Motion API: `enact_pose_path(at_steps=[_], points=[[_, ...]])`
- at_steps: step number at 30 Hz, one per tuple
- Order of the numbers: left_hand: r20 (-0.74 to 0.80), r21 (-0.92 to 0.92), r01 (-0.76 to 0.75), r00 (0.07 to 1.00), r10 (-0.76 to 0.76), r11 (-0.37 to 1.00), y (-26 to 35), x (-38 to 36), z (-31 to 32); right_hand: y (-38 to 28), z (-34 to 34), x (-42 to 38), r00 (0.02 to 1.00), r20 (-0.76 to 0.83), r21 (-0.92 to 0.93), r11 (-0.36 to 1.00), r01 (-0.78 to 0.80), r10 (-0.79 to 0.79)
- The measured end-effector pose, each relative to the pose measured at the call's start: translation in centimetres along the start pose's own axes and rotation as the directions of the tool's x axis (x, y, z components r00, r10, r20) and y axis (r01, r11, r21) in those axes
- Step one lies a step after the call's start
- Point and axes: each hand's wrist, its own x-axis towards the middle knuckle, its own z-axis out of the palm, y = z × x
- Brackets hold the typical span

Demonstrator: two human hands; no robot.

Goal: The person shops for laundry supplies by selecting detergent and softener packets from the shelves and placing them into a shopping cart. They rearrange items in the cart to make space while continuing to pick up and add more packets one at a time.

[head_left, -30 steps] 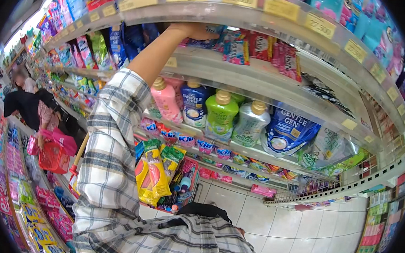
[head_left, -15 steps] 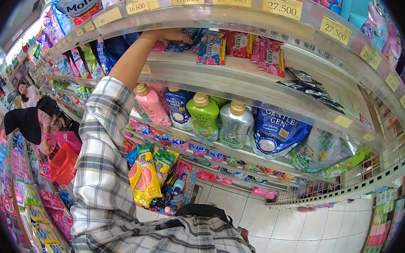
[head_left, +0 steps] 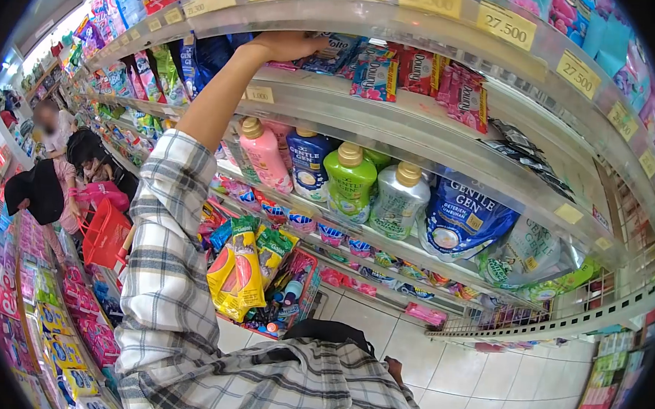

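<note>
My left hand (head_left: 296, 47) reaches up under the price rail to the back of a shelf. Its fingers close at the upper edge of a dark blue Molto sachet (head_left: 338, 53), and the overhanging shelf hides part of them. Just right of it lie blue-and-pink Downy sachets (head_left: 375, 78), red Downy sachets (head_left: 420, 69) and pink ones (head_left: 463, 96). Low beside my body, only a small part of my right hand (head_left: 394, 370) shows, its fingers hidden. A shopping basket (head_left: 306, 289) below my left arm holds yellow packs (head_left: 235, 274) and several small bottles.
One shelf down stand Gentle Gen bottles (head_left: 349, 179) and blue pouches (head_left: 463, 216). Black sachets (head_left: 529, 157) lie at the right. On the left, a person in a black head covering (head_left: 37, 190) is beside a red basket (head_left: 106, 236). White floor tiles (head_left: 437, 369) show below.
The view has shifted, so the shelves sit further right. My left hand has drawn slightly up and back, showing more of the Molto sachet's front.
</note>
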Motion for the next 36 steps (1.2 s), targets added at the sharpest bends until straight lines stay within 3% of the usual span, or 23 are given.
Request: enact_pose_path(at_steps=[2, 3, 6, 7, 8, 9, 10, 13, 14, 16, 18, 20, 23, 26, 27, 29, 31, 32, 34, 35, 36], points=[[-0.046, -0.088, -0.014, 0.999, 0.010, 0.996, -1.1, -1.2, -0.4, 3.1, 1.0, 1.0, 0.984, 0.011, -0.172, 0.969, 0.176, -0.176], [0.146, -0.195, 0.094, 0.987, -0.066, 0.976, -1.0, -1.5, -1.5, 5.3, 1.4, 1.5, 0.966, 0.031, -0.256, 0.932, 0.257, -0.258], [0.033, -0.431, -0.131, 0.987, 0.160, 0.893, -1.5, -5.1, -2.8, 9.1, 2.0, 0.5, 0.874, 0.148, -0.475, 0.742, 0.474, -0.463], [0.033, -0.548, -0.193, 0.967, 0.251, 0.814, -2.2, -6.1, -2.8, 9.1, 1.9, 0.4, 0.880, 0.183, -0.570, 0.682, 0.457, -0.437], [-0.051, -0.440, -0.298, 0.950, 0.308, 0.847, -2.8, -7.7, -2.9, 9.9, 1.8, 0.7, 0.802, 0.136, -0.314, 0.743, 0.591, -0.581], [0.042, -0.530, -0.173, 0.973, 0.229, 0.830, -2.3, -10.1, -4.1, 8.8, 1.6, 0.0, 0.913, 0.147, -0.360, 0.840, 0.407, -0.380], [0.142, -0.603, -0.033, 0.979, 0.149, 0.797, -1.7, -13.0, -5.0, 7.8, 1.6, -0.7, 0.953, 0.146, -0.369, 0.879, 0.301, -0.265], [0.124, -0.637, 0.017, 0.989, 0.081, 0.771, -3.6, -21.6, -4.9, 5.1, 1.0, -1.6, 0.990, 0.132, -0.308, 0.948, 0.078, -0.039], [0.226, -0.610, 0.213, 0.970, -0.090, 0.763, -5.7, -25.1, -3.2, 4.3, 0.9, -1.6, 0.992, 0.123, -0.280, 0.960, 0.013, 0.022], [0.202, -0.498, 0.251, 0.964, -0.170, 0.830, -7.6, -30.3, -0.3, 2.8, 0.6, -1.8, 0.984, 0.103, -0.213, 0.970, -0.120, 0.145], [0.281, -0.369, 0.463, 0.882, -0.379, 0.806, -10.0, -34.8, 4.3, 1.5, 0.4, -2.1, 0.967, 0.083, -0.151, 0.962, -0.226, 0.240], [0.295, -0.388, 0.538, 0.842, -0.452, 0.749, -15.3, -40.4, 12.3, 0.3, 0.3, -2.4, 0.945, 0.057, -0.088, 0.944, -0.317, 0.323], [0.244, -0.233, 0.761, 0.649, -0.721, 0.606, -17.1, -46.2, 19.1, -0.5, 0.1, -2.5, 0.920, 0.035, -0.040, 0.921, -0.388, 0.389], [0.315, -0.148, 0.830, 0.555, -0.770, 0.538, -16.6, -48.6, 22.6, -0.3, -0.6, -2.4, 0.901, 0.019, 0.002, 0.902, -0.433, 0.433], [0.303, -0.125, 0.817, 0.571, -0.763, 0.562, -16.2, -48.9, 23.3, -0.3, -0.7, -2.3, 0.904, 0.024, -0.008, 0.905, -0.426, 0.426], [0.278, -0.076, 0.788, 0.605, -0.746, 0.611, -15.3, -48.9, 24.6, -0.2, -0.8, -2.2, 0.941, 0.030, -0.095, 0.939, -0.332, 0.336], [0.265, -0.044, 0.795, 0.594, -0.760, 0.606, -15.5, -49.0, 26.6, 1.1, -0.7, -2.2, 0.990, 0.121, -0.328, 0.944, -0.028, 0.071], [0.258, -0.027, 0.797, 0.589, -0.766, 0.604, -15.6, -49.0, 27.3, 2.3, -0.7, -2.2, 0.977, 0.186, -0.455, 0.872, 0.180, -0.104], [0.301, -0.030, 0.807, 0.570, -0.765, 0.590, -15.4, -48.8, 27.8, 4.6, -0.6, -2.0, 0.943, 0.232, -0.508, 0.797, 0.326, -0.238], [0.329, -0.030, 0.809, 0.562, -0.759, 0.587, -15.2, -48.6, 27.7, 0.5, 0.8, -2.9, 0.930, -0.034, -0.104, 0.924, -0.368, 0.366], [0.356, -0.029, 0.811, 0.555, -0.752, 0.585, -15.1, -48.4, 27.6, -1.2, 1.5, -3.4, 0.902, -0.060, -0.066, 0.900, -0.432, 0.429]])
